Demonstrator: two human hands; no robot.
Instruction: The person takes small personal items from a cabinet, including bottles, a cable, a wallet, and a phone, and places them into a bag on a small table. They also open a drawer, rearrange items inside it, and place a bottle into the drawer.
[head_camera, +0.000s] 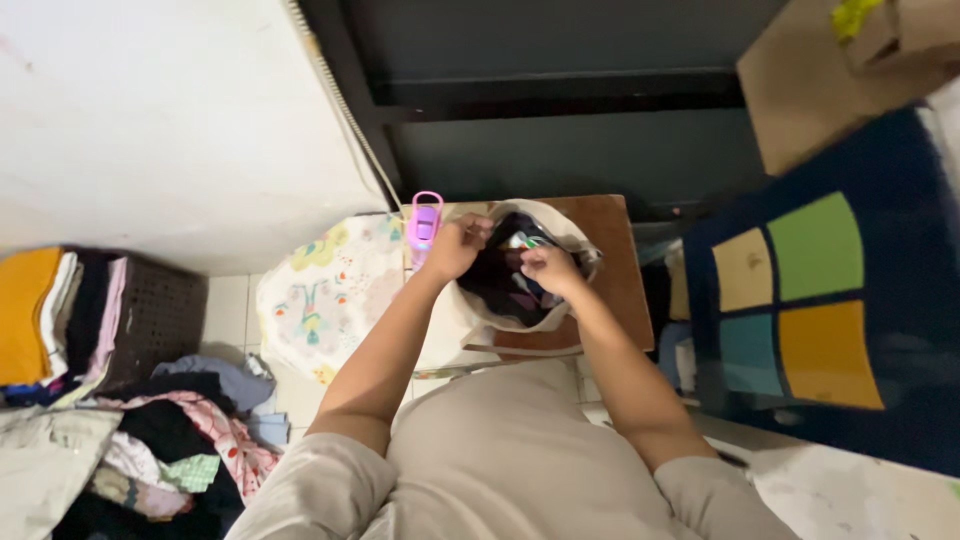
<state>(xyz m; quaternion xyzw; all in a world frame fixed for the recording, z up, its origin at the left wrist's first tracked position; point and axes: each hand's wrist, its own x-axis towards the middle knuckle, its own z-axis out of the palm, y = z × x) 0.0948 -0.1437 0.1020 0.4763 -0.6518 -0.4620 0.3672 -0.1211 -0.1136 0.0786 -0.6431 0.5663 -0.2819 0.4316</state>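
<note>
Nearest, at the lower left, a heap of clothes (170, 440) is seen on the floor, with a dark basket (150, 320) behind it; folded cloth in orange, white and pink (40, 310) is stacked against the basket's left side. At the lower right, a pale surface (860, 490) is partly visible.

Farther on, in the middle, a cream bag (470, 320) is set on a brown counter (610, 270). The bag's mouth is held open, and dark clothes (500, 275) with a small green and white item are seen inside. The left hand (455, 245) is closed on the bag's left rim. The right hand (548, 268) is pinched on something at the mouth of the bag; whether cloth or rim is gripped cannot be told.

Just left of the bag, a pink bottle (423, 222) stands upright, near the left hand. Beside it, farther left, a printed cloth (325, 290) with coloured figures is draped.

To the right of the counter, a dark blue mat (900, 260) with four coloured squares is spread. At the far side, a dark cabinet (560, 110) is seen behind the counter, with a white wall (150, 120) to its left and a brown box (810, 90) at the far right.
</note>
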